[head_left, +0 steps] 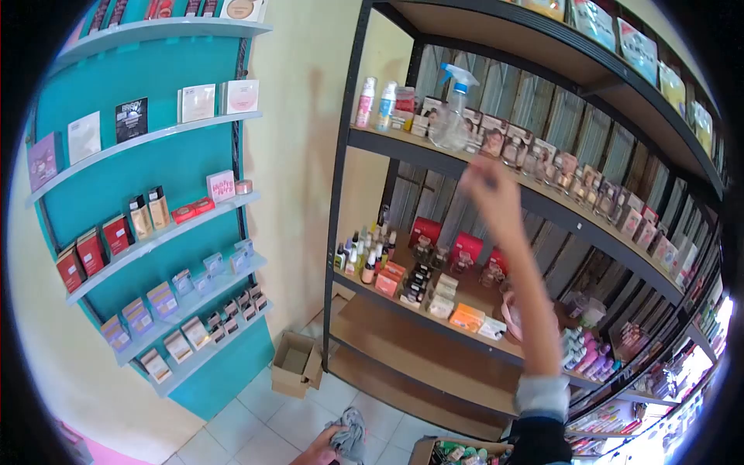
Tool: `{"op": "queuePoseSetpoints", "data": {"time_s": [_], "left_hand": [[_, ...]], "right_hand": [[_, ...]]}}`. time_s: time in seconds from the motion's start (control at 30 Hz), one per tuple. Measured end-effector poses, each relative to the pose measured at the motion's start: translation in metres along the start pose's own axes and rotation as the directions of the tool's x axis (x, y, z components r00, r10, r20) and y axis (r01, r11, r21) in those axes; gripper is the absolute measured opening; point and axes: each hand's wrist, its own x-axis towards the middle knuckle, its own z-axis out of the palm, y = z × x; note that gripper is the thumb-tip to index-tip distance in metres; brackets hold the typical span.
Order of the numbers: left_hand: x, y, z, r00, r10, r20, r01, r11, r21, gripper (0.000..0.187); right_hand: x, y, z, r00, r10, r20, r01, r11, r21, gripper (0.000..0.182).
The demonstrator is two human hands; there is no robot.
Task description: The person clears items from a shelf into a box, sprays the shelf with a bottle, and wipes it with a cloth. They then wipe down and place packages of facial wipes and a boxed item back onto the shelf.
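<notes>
My right hand (pixel 492 198) is raised in front of the upper shelf board (pixel 403 142) of the black rack, just below a clear spray bottle (pixel 452 120) with a blue and white nozzle. Its fingers are bent and blurred, and whether they touch anything is unclear. Small boxes and glass bottles (pixel 535 159) stand in a row right of the spray bottle. Low at the bottom edge, my left hand (pixel 318 448) is closed on a crumpled grey cloth (pixel 351 434) above the tiled floor.
A teal wall display (pixel 186 147) with boxed cosmetics stands at the left. An open cardboard box (pixel 297 364) sits on the floor beside the rack. Another box (pixel 422 451) with bottles is at the bottom. Lower rack boards (pixel 418 353) extend rightwards.
</notes>
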Motion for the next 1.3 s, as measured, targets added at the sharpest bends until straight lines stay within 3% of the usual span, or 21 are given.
{"op": "queuePoseSetpoints", "data": {"time_s": [0.03,0.1,0.27,0.3,0.33,0.4,0.47,0.53,0.6,0.7,0.77,0.8,0.83,0.93,0.97,1.0,1.03,1.07,1.1,1.17,1.3], "left_hand": [[0.007,0.007,-0.015,1.0,-0.007,0.0,0.007,1.0,-0.009,0.039],[0.023,0.018,-0.045,1.0,-0.009,-0.008,0.009,1.0,-0.016,0.038],[0.063,0.044,-0.058,1.0,0.0,-0.017,0.0,1.0,0.028,0.035],[0.062,0.043,-0.054,0.999,0.005,-0.035,-0.003,0.998,0.068,0.034],[0.08,0.029,-0.074,0.987,-0.041,-0.158,0.055,0.995,0.082,0.032],[0.087,0.028,-0.077,0.977,-0.109,-0.182,0.133,0.983,0.128,0.032],[0.089,0.035,-0.066,0.966,-0.166,-0.198,0.202,0.963,0.178,0.033],[0.091,0.039,-0.054,0.93,-0.231,-0.286,0.289,0.94,0.18,0.034],[0.099,0.026,-0.056,0.923,-0.246,-0.297,0.3,0.941,0.154,0.033],[0.1,0.003,-0.06,0.919,-0.272,-0.286,0.323,0.934,0.152,0.029],[0.094,-0.01,-0.053,0.9,-0.234,-0.368,0.338,0.908,0.248,0.025],[0.092,-0.021,-0.054,0.947,-0.106,-0.302,0.215,0.91,0.355,0.022],[0.089,-0.035,-0.061,0.942,-0.105,-0.319,0.218,0.913,0.343,0.022],[0.073,-0.093,-0.1,0.957,-0.164,-0.238,0.24,0.91,0.338,0.023],[0.07,-0.108,-0.112,0.952,-0.183,-0.244,0.291,0.784,0.548,0.017],[0.068,-0.102,-0.102,0.968,-0.22,-0.119,0.25,0.856,0.452,0.018],[0.062,-0.136,-0.134,0.943,-0.312,-0.113,0.323,0.786,0.527,0.02],[0.061,-0.168,-0.165,0.902,-0.414,-0.127,0.382,0.625,0.681,0.023],[0.063,-0.18,-0.184,0.897,-0.431,-0.099,0.363,0.589,0.722,0.023],[0.083,-0.194,-0.217,0.901,-0.43,-0.054,0.32,0.576,0.752,0.023],[0.155,-0.24,-0.294,0.9,-0.434,0.044,0.226,0.55,0.804,0.025]], "right_hand": [[0.055,0.029,0.004,0.996,-0.053,-0.071,0.038,0.98,-0.195,0.045],[0.152,0.085,0.009,0.992,0.105,-0.076,-0.113,0.988,-0.106,0.061],[0.237,0.132,0.03,0.891,0.449,-0.066,-0.454,0.876,-0.16,0.087],[0.24,0.14,0.039,0.867,0.487,-0.102,-0.498,0.857,-0.132,0.086],[0.238,0.14,0.046,0.835,0.533,-0.136,-0.547,0.83,-0.108,0.085],[0.249,0.158,0.045,0.818,0.576,0.019,-0.562,0.805,-0.19,0.05],[0.267,0.187,0.039,0.86,0.507,-0.062,-0.51,0.845,-0.161,0.043],[0.244,0.179,0.023,0.938,0.331,-0.102,-0.344,0.924,-0.169,0.042],[0.213,0.153,0.001,0.979,0.179,-0.097,-0.193,0.968,-0.161,0.042],[0.114,0.104,-0.027,0.993,0.115,-0.03,-0.117,0.989,-0.09,0.044],[0.027,0.08,-0.045,0.981,0.19,0.03,-0.19,0.982,-0.008,0.046],[-0.018,0.071,-0.053,0.966,0.249,0.063,-0.251,0.967,0.034,0.047],[-0.066,0.068,-0.061,0.934,0.341,0.108,-0.35,0.934,0.076,0.048],[-0.201,0.068,-0.058,0.723,0.64,0.261,-0.689,0.698,0.196,0.052],[-0.241,0.07,-0.049,0.603,0.735,0.31,-0.798,0.56,0.223,0.054],[-0.273,0.075,-0.031,0.468,0.807,0.361,-0.882,0.401,0.247,0.056],[-0.306,0.081,-0.014,0.326,0.853,0.407,-0.936,0.231,0.266,0.057],[-0.335,0.091,0.006,0.207,0.873,0.442,-0.955,0.081,0.286,0.059],[-0.362,0.099,0.022,0.139,0.877,0.459,-0.954,-0.005,0.3,0.061],[-0.419,0.133,0.037,0.053,0.841,0.539,-0.954,-0.116,0.276,0.051],[-0.518,0.206,0.071,0.074,0.804,0.59,-0.985,-0.035,0.171,0.045]]}}
